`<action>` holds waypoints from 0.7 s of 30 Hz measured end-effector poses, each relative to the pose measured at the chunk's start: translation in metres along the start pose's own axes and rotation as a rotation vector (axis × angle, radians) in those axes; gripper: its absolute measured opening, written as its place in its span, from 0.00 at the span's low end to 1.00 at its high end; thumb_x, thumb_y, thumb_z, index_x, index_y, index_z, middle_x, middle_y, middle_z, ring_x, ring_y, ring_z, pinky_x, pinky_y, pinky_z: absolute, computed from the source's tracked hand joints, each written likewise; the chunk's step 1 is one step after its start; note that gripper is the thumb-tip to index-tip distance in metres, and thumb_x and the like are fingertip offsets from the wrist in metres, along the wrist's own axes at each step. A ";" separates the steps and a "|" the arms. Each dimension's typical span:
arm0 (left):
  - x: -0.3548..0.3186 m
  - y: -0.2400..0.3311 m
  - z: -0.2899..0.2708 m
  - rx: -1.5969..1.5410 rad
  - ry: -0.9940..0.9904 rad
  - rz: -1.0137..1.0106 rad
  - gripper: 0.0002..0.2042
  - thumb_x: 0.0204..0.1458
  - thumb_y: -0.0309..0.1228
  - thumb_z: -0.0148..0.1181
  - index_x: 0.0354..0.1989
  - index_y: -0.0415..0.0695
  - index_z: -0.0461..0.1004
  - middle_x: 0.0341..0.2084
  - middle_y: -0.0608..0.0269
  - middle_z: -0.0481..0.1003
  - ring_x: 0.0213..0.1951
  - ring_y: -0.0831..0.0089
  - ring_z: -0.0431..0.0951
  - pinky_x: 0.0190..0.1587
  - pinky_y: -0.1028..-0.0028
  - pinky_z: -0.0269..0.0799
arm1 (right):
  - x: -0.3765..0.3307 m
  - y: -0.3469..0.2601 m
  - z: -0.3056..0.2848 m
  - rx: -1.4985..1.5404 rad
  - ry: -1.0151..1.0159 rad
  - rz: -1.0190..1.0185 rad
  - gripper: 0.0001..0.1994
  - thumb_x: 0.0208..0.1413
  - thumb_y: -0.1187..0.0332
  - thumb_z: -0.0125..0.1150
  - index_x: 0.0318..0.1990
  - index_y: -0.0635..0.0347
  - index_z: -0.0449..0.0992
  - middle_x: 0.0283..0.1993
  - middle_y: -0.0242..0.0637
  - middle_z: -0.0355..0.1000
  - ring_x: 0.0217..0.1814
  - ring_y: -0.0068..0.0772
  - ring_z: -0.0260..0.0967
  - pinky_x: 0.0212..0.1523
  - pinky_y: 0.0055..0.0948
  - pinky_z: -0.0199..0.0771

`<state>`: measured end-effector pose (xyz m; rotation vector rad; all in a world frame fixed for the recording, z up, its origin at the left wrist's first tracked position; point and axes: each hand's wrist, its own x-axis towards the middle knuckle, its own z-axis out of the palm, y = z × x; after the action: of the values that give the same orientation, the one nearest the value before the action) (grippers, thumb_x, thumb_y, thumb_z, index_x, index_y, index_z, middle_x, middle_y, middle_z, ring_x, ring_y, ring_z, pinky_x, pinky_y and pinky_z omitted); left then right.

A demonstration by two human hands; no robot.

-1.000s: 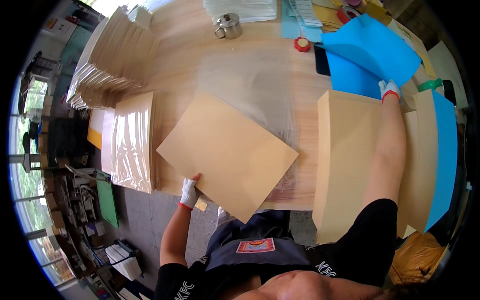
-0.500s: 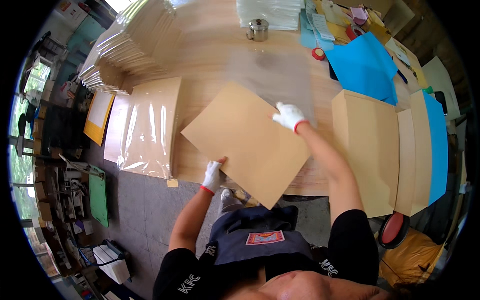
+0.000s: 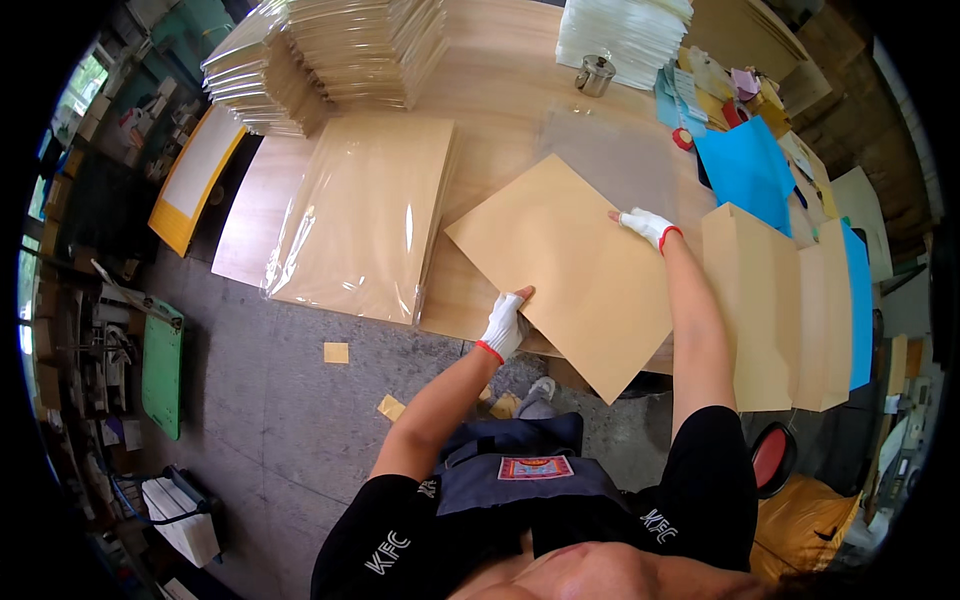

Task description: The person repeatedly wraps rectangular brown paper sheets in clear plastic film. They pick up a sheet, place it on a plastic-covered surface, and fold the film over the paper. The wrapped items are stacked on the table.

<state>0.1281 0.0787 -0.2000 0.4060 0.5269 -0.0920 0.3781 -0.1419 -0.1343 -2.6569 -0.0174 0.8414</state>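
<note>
The brown card sheet [image 3: 570, 265] lies flat on the wooden desk [image 3: 500, 90], turned like a diamond, one corner hanging past the near edge toward the person. Its long diagonal runs from the upper left corner down to that overhanging corner. The left hand [image 3: 503, 325], in a white glove, is closed on the sheet's lower left edge, thumb on top. The right hand [image 3: 645, 224], also gloved, rests flat with fingers spread on the upper right edge, pressing rather than gripping. So the sheet sits between the two hands, the left one nearer the body and the right one farther out. Beyond the sheet's far corner lies a clear plastic sleeve [image 3: 615, 160]. A wrapped bundle of card [image 3: 365, 215] lies just to the left.
</note>
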 end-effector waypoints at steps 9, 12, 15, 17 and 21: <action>-0.045 -0.016 0.012 0.501 -0.079 0.234 0.26 0.49 0.36 0.62 0.54 0.37 0.61 0.45 0.57 0.71 0.46 0.69 0.71 0.51 0.69 0.67 | -0.120 -0.027 -0.040 -0.088 0.243 -0.142 0.40 0.41 0.47 0.64 0.58 0.67 0.63 0.54 0.49 0.69 0.56 0.43 0.66 0.56 0.32 0.63; -0.106 -0.017 0.041 0.599 -0.254 0.086 0.27 0.50 0.40 0.63 0.54 0.36 0.63 0.47 0.58 0.71 0.48 0.70 0.70 0.51 0.71 0.67 | -0.183 0.012 -0.048 0.091 0.341 -0.236 0.39 0.43 0.55 0.65 0.59 0.72 0.60 0.55 0.52 0.67 0.59 0.43 0.64 0.58 0.32 0.62; -0.136 -0.025 0.030 1.060 -0.682 0.079 0.33 0.44 0.48 0.65 0.55 0.39 0.64 0.43 0.49 0.74 0.47 0.58 0.74 0.50 0.65 0.69 | -0.253 0.042 -0.042 0.085 0.323 -0.181 0.38 0.44 0.59 0.64 0.60 0.74 0.57 0.54 0.53 0.69 0.56 0.43 0.67 0.55 0.32 0.65; -0.149 -0.022 0.029 1.509 -0.939 0.020 0.37 0.41 0.56 0.63 0.55 0.41 0.65 0.40 0.42 0.74 0.44 0.49 0.75 0.47 0.61 0.71 | -0.274 0.109 -0.012 0.089 0.377 -0.137 0.35 0.44 0.60 0.64 0.58 0.72 0.60 0.51 0.51 0.71 0.52 0.41 0.69 0.54 0.31 0.66; -0.166 0.016 0.067 1.963 -1.351 -0.257 0.30 0.45 0.47 0.58 0.54 0.41 0.64 0.40 0.40 0.72 0.41 0.50 0.76 0.42 0.58 0.72 | -0.335 0.141 0.067 0.469 0.297 -0.138 0.28 0.46 0.68 0.66 0.55 0.68 0.65 0.48 0.44 0.72 0.49 0.32 0.69 0.52 0.28 0.66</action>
<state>0.0193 0.0640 -0.0572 1.9505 -1.0927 -1.0829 0.0521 -0.2916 -0.0466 -2.2760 0.0631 0.3453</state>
